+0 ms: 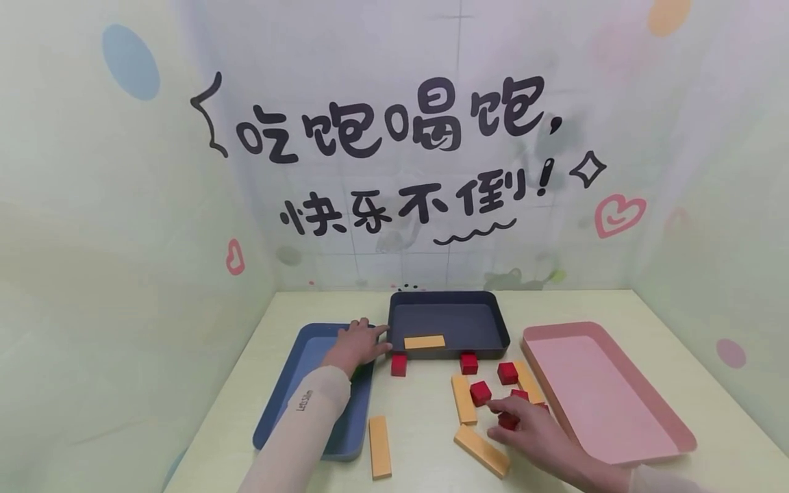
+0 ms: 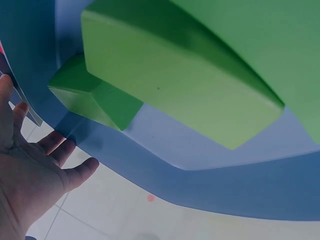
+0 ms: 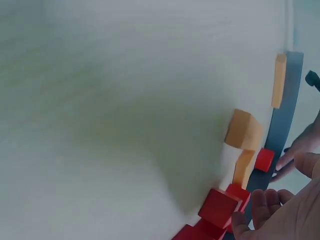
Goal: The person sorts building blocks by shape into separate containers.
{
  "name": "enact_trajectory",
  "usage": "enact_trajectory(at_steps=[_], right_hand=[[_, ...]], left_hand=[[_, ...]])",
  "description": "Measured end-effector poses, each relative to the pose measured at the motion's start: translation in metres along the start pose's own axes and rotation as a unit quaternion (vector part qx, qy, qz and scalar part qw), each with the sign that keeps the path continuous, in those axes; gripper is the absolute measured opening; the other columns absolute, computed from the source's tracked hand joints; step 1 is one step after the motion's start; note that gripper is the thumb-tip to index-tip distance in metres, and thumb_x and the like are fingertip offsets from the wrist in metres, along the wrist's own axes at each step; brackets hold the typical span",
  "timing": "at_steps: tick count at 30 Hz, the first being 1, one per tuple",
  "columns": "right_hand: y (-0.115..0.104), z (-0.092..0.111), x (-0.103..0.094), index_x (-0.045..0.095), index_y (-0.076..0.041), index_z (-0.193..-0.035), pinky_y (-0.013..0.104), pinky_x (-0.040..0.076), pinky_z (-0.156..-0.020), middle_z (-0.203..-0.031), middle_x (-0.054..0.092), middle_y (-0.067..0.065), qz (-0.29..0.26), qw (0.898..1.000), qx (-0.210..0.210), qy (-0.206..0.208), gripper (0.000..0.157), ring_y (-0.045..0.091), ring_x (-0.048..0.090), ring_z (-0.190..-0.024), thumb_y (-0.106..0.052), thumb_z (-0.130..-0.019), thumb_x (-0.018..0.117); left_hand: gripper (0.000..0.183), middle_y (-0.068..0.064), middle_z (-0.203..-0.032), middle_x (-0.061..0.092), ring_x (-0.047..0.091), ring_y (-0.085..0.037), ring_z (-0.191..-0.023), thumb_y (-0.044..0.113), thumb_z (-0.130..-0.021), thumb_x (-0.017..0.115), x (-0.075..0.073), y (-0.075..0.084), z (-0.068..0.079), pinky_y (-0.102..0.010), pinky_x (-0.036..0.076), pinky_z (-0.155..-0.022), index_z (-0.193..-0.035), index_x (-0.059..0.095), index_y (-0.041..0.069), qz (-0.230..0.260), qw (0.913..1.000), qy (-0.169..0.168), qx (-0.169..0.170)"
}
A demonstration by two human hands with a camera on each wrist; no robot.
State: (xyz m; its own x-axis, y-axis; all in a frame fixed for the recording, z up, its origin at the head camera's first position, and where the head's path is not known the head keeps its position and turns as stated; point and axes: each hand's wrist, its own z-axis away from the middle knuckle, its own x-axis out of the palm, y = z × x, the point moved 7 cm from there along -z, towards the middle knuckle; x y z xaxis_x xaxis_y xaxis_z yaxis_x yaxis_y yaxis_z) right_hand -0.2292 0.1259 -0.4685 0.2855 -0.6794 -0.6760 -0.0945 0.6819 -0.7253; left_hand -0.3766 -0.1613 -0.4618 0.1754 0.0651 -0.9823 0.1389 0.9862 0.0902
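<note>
My left hand (image 1: 357,346) reaches over the right rim of the blue tray (image 1: 308,349), its fingers spread towards the dark navy tray (image 1: 450,322). In the left wrist view several green blocks (image 2: 175,75) lie in the blue tray, beside the left hand (image 2: 35,175); it holds nothing. My right hand (image 1: 536,435) hovers among the red cubes (image 1: 481,393), thumb apart from its loosely bent fingers. One red cube (image 1: 508,420) shows just past its fingertips. The right wrist view shows the right hand (image 3: 285,217) with a bare palm, close to red cubes (image 3: 220,207).
One yellow block (image 1: 424,342) lies in the navy tray. Other yellow blocks lie on the table, one (image 1: 380,447) by the blue tray and one (image 1: 482,450) left of my right hand. Two red cubes stand before the navy tray. A pink tray (image 1: 604,390) is at the right.
</note>
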Motion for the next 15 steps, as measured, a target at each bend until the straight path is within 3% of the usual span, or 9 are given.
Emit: enact_trajectory(at_steps=[7,15], right_hand=[[0.015,0.011,0.012,0.061,-0.008,-0.116,0.036,0.046,-0.071,-0.094,0.057,-0.002,0.017,1.0,0.018,-0.018,0.06,0.017,0.049,-0.082,-0.04,-0.068,0.076],[0.029,0.016,0.026,0.062,-0.007,-0.114,0.041,0.047,-0.071,-0.098,0.057,0.002,0.063,0.994,0.087,-0.033,0.067,0.019,0.05,-0.08,-0.043,-0.06,0.078]], left_hand=[[0.055,-0.016,-0.135,0.037,0.032,-0.035,-0.123,0.053,-0.086,0.05,0.0,0.002,0.001,-0.059,0.027,-0.094,-0.136,0.043,0.03,-0.002,1.0,-0.001,-0.001],[0.055,-0.016,-0.135,0.036,0.032,-0.035,-0.122,0.053,-0.087,0.049,0.0,0.0,0.0,-0.059,0.027,-0.094,-0.136,0.042,0.03,-0.007,1.0,0.0,-0.004]])
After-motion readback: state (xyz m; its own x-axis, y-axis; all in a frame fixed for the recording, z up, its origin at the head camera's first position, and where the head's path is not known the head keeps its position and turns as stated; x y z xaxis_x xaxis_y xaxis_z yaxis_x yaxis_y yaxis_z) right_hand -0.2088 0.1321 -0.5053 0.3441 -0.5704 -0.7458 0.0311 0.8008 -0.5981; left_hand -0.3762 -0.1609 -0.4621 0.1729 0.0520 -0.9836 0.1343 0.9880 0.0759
